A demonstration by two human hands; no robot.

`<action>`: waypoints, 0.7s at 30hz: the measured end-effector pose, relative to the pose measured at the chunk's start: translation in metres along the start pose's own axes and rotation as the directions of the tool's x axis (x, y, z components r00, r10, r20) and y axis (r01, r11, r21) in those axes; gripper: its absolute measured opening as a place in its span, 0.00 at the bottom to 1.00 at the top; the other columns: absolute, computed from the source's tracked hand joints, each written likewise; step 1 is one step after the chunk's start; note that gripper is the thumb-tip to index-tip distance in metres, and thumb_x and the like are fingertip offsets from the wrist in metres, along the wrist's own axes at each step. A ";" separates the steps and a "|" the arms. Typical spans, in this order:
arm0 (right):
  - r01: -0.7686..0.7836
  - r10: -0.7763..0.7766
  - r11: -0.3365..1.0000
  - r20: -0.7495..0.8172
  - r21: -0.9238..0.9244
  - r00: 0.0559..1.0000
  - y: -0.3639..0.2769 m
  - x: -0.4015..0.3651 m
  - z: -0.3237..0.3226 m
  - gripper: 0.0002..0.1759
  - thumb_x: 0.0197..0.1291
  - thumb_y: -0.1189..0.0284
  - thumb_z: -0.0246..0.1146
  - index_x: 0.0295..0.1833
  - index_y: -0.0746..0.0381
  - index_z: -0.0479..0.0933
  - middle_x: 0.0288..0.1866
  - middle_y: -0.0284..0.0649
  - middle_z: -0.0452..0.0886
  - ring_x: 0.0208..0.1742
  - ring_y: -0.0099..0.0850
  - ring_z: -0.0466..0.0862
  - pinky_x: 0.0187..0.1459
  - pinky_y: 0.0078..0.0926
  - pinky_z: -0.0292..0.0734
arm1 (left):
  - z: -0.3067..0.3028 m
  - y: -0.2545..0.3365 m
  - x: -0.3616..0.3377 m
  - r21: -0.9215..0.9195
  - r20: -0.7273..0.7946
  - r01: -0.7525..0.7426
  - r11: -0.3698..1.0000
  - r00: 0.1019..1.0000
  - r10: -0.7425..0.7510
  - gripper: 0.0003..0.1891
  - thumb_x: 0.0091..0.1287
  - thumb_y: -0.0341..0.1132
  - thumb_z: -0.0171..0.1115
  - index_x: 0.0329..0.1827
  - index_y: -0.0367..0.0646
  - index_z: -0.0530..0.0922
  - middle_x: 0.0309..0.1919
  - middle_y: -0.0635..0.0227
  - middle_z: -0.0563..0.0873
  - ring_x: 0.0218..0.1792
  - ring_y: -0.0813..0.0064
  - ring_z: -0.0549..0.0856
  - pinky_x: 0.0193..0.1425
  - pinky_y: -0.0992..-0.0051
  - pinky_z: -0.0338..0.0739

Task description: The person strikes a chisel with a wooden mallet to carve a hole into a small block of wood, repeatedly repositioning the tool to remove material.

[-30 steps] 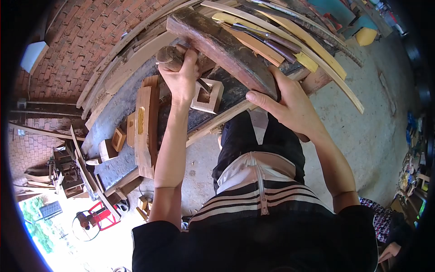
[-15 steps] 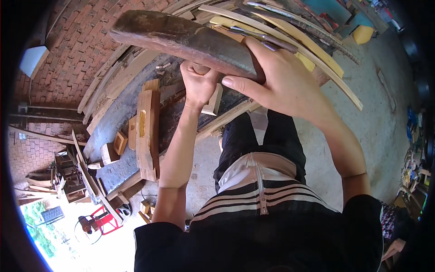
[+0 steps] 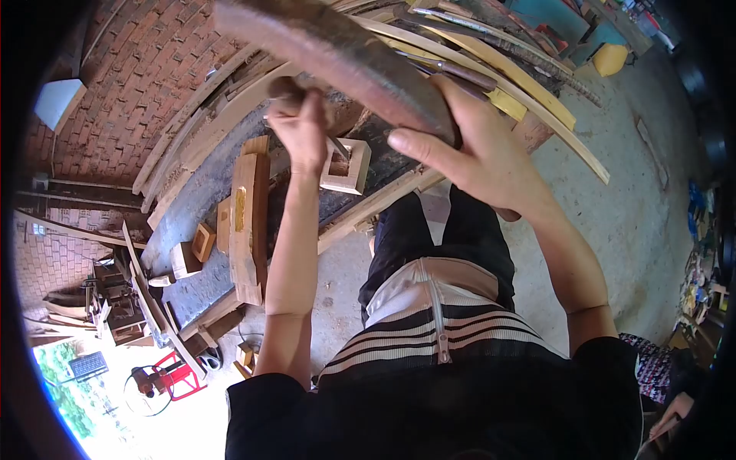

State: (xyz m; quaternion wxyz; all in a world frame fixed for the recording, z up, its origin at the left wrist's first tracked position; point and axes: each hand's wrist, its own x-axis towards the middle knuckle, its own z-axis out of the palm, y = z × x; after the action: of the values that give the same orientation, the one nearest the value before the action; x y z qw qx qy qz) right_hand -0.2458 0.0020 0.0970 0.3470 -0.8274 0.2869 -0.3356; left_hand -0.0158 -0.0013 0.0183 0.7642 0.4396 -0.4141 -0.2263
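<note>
My right hand [image 3: 491,149] is wrapped round the near end of a thick, dark, worn wooden mallet [image 3: 345,61]. The mallet slants up and left across the top of the view, its far end cut off by the frame edge. My left hand [image 3: 303,134] is closed round the handle of a chisel [image 3: 287,90], whose rounded top sticks out above the fist. The chisel's blade slants down into the recess of a small pale wooden block [image 3: 353,182] on the bench. Between mallet and chisel handle a gap shows.
A notched timber piece [image 3: 245,218] lies on the dark bench left of my forearm. Beside it sit small mortised blocks [image 3: 202,242]. Long boards [image 3: 537,100] and several tools lie along the far side. A brick wall [image 3: 123,100] rises at the left.
The mallet has tilted and come apart from the chisel handle. My left hand has shifted left and tipped the chisel, uncovering the block's recess and the blade.
</note>
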 end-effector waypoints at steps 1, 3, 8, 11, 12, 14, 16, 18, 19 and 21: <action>0.001 -0.001 1.000 -0.006 0.002 1.000 0.000 -0.002 -0.001 0.32 0.62 0.52 0.68 0.58 0.69 0.74 0.41 0.53 0.84 0.41 0.46 0.86 0.46 0.40 0.80 | -0.005 0.006 0.006 -0.093 -0.080 0.104 0.990 0.991 -0.111 0.10 0.66 0.24 0.62 0.27 0.45 0.74 0.16 0.77 0.75 0.13 0.87 0.68 0.16 0.81 0.57; -0.062 0.066 0.994 -0.049 0.087 0.997 0.001 -0.008 -0.005 0.35 0.64 0.54 0.68 0.65 0.70 0.71 0.50 0.55 0.84 0.51 0.46 0.85 0.54 0.37 0.78 | -0.015 0.010 0.015 -0.158 -0.116 0.096 0.983 0.987 -0.115 0.10 0.67 0.24 0.62 0.28 0.44 0.72 0.15 0.75 0.73 0.13 0.86 0.69 0.16 0.81 0.58; -0.154 0.156 0.978 -0.009 0.139 0.988 0.007 -0.020 -0.001 0.36 0.63 0.55 0.69 0.67 0.70 0.71 0.52 0.56 0.83 0.53 0.46 0.85 0.57 0.37 0.77 | -0.009 0.013 0.006 -0.053 -0.001 0.086 0.995 0.996 -0.086 0.06 0.67 0.24 0.62 0.31 0.40 0.75 0.18 0.73 0.75 0.14 0.85 0.68 0.16 0.80 0.61; -0.321 0.313 0.939 0.079 0.123 0.946 0.007 -0.026 -0.002 0.36 0.64 0.53 0.68 0.65 0.71 0.71 0.51 0.58 0.84 0.51 0.48 0.86 0.54 0.39 0.78 | -0.012 0.000 0.005 -0.072 0.029 0.142 0.987 0.990 -0.140 0.04 0.68 0.24 0.60 0.34 0.40 0.76 0.19 0.73 0.72 0.15 0.86 0.64 0.16 0.80 0.55; -0.279 0.276 0.956 0.049 0.093 0.960 0.013 -0.028 0.001 0.36 0.64 0.52 0.68 0.64 0.70 0.71 0.50 0.58 0.84 0.50 0.50 0.86 0.53 0.39 0.78 | -0.010 0.000 0.004 -0.054 0.041 0.149 0.987 0.988 -0.147 0.05 0.69 0.25 0.61 0.33 0.41 0.75 0.18 0.74 0.71 0.15 0.86 0.64 0.16 0.80 0.55; -0.239 0.238 0.969 0.022 0.060 0.971 0.016 -0.030 0.002 0.36 0.64 0.52 0.68 0.64 0.70 0.71 0.49 0.58 0.84 0.49 0.51 0.86 0.51 0.40 0.78 | -0.008 -0.001 0.004 -0.053 0.055 0.155 0.987 0.987 -0.152 0.06 0.69 0.25 0.61 0.32 0.41 0.75 0.18 0.75 0.70 0.15 0.86 0.63 0.16 0.80 0.55; -0.252 0.251 0.965 0.029 0.070 0.968 0.015 -0.029 0.003 0.37 0.63 0.51 0.68 0.64 0.70 0.71 0.49 0.58 0.84 0.50 0.52 0.86 0.51 0.40 0.78 | -0.010 -0.002 0.003 -0.048 0.057 0.157 0.986 0.986 -0.154 0.07 0.69 0.25 0.61 0.32 0.41 0.74 0.17 0.75 0.70 0.15 0.86 0.63 0.16 0.80 0.55; -0.262 0.259 0.962 0.043 0.079 0.965 0.014 -0.025 0.003 0.37 0.63 0.51 0.68 0.64 0.71 0.71 0.48 0.57 0.84 0.49 0.51 0.86 0.51 0.40 0.78 | -0.010 -0.004 0.005 -0.044 0.083 0.144 0.989 0.987 -0.140 0.07 0.67 0.24 0.64 0.30 0.39 0.76 0.17 0.75 0.75 0.16 0.86 0.69 0.17 0.81 0.60; -0.274 0.270 0.958 0.052 0.087 0.961 0.014 -0.023 0.002 0.37 0.63 0.51 0.68 0.65 0.71 0.71 0.48 0.57 0.84 0.48 0.51 0.86 0.51 0.40 0.78 | -0.010 -0.004 0.005 -0.044 0.080 0.145 0.988 0.987 -0.141 0.07 0.67 0.24 0.64 0.30 0.39 0.76 0.17 0.75 0.75 0.16 0.86 0.69 0.17 0.81 0.60; -0.206 0.206 0.975 0.015 0.084 0.979 0.013 -0.018 0.003 0.38 0.63 0.51 0.68 0.66 0.71 0.70 0.48 0.56 0.84 0.48 0.50 0.86 0.52 0.39 0.78 | -0.008 -0.003 0.005 -0.025 0.083 0.140 0.990 0.987 -0.137 0.09 0.67 0.25 0.66 0.29 0.39 0.76 0.17 0.75 0.75 0.16 0.87 0.69 0.18 0.81 0.60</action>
State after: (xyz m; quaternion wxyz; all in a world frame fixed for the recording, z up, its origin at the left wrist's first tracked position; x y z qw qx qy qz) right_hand -0.2574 0.0081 0.0795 0.4158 -0.7787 0.3554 -0.3073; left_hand -0.0061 -0.0025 0.0155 0.7359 0.4460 -0.4098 -0.3028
